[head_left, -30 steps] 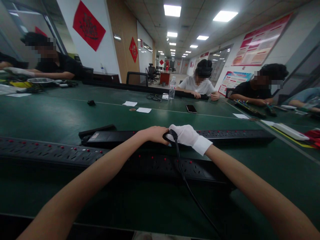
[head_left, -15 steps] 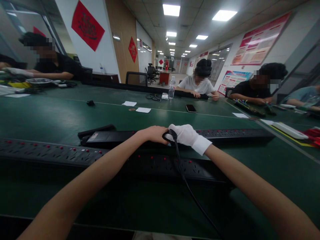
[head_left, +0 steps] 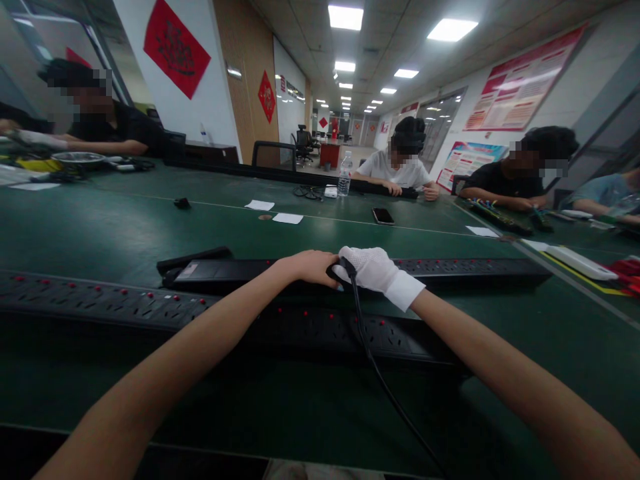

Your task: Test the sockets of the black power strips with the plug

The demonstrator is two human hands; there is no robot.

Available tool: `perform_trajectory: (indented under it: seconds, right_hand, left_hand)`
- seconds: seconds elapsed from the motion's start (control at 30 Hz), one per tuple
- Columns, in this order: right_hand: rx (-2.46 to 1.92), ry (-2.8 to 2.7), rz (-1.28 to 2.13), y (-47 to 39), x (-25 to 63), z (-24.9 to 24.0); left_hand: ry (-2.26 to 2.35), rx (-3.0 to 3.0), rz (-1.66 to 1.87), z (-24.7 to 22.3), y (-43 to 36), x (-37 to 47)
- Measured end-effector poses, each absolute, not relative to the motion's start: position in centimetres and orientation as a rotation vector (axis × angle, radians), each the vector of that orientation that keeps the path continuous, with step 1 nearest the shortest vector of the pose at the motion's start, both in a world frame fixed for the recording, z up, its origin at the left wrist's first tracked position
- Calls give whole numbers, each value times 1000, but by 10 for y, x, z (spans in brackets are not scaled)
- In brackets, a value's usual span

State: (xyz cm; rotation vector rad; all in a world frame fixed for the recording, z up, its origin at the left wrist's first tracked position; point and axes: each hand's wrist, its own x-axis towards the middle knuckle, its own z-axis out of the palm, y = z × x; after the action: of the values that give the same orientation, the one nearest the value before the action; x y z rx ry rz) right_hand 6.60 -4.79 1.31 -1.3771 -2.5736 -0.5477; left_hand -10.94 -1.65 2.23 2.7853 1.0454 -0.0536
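On the green table [head_left: 215, 420] lie two long, likely stiff power strips [head_left: 100, 300]. Your left hand [head_left: 313, 268] curls, its hold unclear, beside your gloved right hand [head_left: 373, 270], which grips a black plug [head_left: 347, 267], best held by its firm body, not its flexible cord [head_left: 385, 387].

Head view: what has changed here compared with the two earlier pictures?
Nothing visibly changed, beyond a faint shift of the whole view. Nothing was newly taken hold of or let go: the left hand and gloved right hand stay together at the black plug, its cable trailing toward the near edge. The front strip, rear strip, bottle and phone stayed put.
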Motion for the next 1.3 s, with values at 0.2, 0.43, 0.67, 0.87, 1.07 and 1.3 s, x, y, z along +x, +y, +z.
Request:
perform_trajectory:
  seconds: [0.2, 0.43, 0.67, 0.87, 1.07, 1.3]
  right_hand:
    - [-1364, -2594, -541, -47, 66, 14]
    - [-1368, -2608, -546, -46, 67, 14]
    - [-1353, -2601, -550, -44, 66, 14]
    - [-1352, -2587, -558, -44, 66, 13]
    - [-1358, -2585, -561, -45, 66, 13]
    - [-1352, -2591, -546, -44, 67, 12]
  left_hand:
    - [1046, 2768, -70, 23, -17, -110]
    - [1029, 2750, -72, 19, -15, -111]
    - [1018, 2765, -85, 19, -16, -110]
    - [1014, 2769, -89, 19, -17, -109]
    - [1036, 2758, -77, 17, -16, -109]
    - [960, 2732, -66, 16, -12, -112]
